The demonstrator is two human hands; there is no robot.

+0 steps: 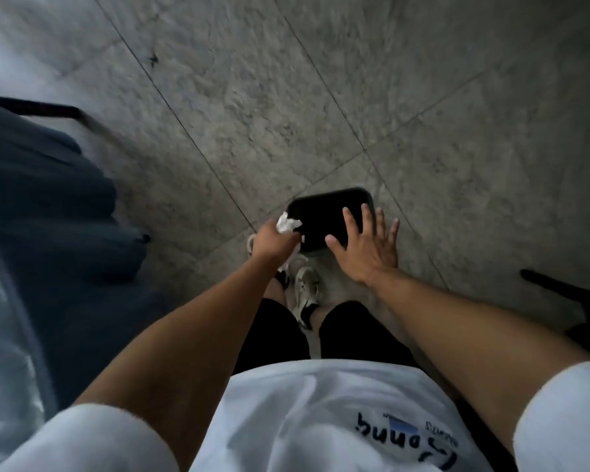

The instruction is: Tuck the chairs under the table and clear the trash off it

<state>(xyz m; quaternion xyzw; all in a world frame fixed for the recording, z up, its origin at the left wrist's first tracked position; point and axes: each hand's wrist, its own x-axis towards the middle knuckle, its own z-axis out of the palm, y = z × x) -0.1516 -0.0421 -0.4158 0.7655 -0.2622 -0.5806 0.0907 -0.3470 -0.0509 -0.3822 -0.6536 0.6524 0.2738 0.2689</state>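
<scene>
Left hand (274, 240) around 1 crumpled tissue (288, 223)

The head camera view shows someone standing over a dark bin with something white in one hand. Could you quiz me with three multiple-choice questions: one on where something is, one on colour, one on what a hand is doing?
1. Where is the black bin?
A. On the stone floor in front of the person's shoes
B. On a table
C. On a chair

2. What colour is the crumpled paper?
A. Red
B. White
C. Green

3. How is the right hand?
A. Curled round a cup
B. In a fist
C. Open, fingers spread

Answers:
1 A: floor tiles surround the bin.
2 B: the wad in the left hand is white.
3 C: its fingers are straight and hold nothing.
</scene>
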